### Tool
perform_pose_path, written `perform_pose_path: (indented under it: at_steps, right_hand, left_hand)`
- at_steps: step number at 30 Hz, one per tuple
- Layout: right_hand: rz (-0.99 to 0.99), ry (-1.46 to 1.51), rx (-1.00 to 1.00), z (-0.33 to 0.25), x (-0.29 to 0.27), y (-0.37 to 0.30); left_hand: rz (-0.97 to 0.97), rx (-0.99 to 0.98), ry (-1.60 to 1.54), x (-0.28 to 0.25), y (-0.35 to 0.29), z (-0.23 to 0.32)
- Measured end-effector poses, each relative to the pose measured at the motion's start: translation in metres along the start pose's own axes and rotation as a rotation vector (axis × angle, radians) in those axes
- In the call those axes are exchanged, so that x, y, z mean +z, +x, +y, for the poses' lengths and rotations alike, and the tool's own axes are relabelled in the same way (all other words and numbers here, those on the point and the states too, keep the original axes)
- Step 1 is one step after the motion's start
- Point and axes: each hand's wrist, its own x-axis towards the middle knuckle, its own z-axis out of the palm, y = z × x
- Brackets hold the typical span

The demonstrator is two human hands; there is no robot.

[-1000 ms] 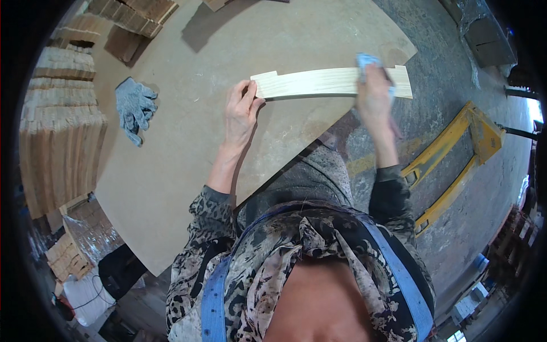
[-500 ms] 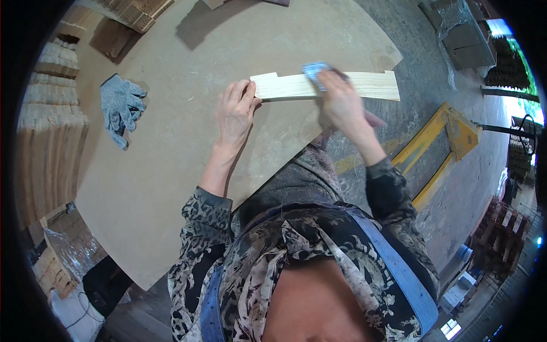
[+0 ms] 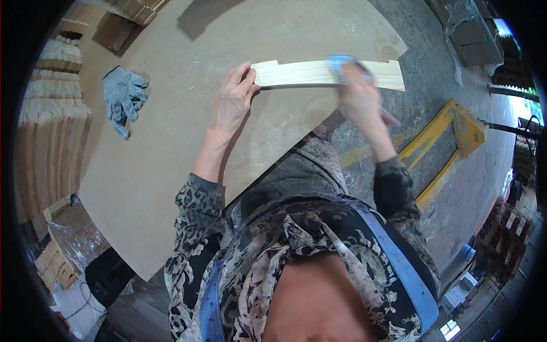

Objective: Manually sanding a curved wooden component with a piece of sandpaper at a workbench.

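Note:
A pale wooden slat [image 3: 302,74], with a gently curved edge and a small raised step near each end, lies across the table's edge, its right end jutting out over the floor. My left hand [image 3: 232,101] grips its left end, thumb and fingers closed around it. Over the right half, my right hand [image 3: 362,98] presses a blue-and-white piece of what looks like sandpaper [image 3: 337,64] onto the slat's upper face. Motion blurs that hand and the piece. The grey-beige tabletop [image 3: 154,182] lies under the left hand.
A grey knit glove [image 3: 123,98] lies on the table's left side. Stacked wooden pieces [image 3: 54,148] stand along the left. A yellow metal frame [image 3: 430,142] is on the floor at right, with a plastic-wrapped stack [image 3: 476,40] beyond it.
My right hand has slid rightward along the slat with the sandpaper. My left hand keeps its grip on the left end; the slat sits slightly higher in view.

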Motion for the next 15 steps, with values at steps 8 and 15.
perform_pose_path:
  at_steps: [8, 15]
  right_hand:
    - [0.018, 0.233, -0.237, -0.111, 0.026, 0.005]
    - [-0.198, 0.008, -0.330, -0.094, -0.002, 0.007]
  left_hand:
    - [-0.459, -0.169, -0.369, -0.026, 0.042, -0.022]
    - [-0.496, -0.178, -0.344, -0.027, 0.049, -0.018]
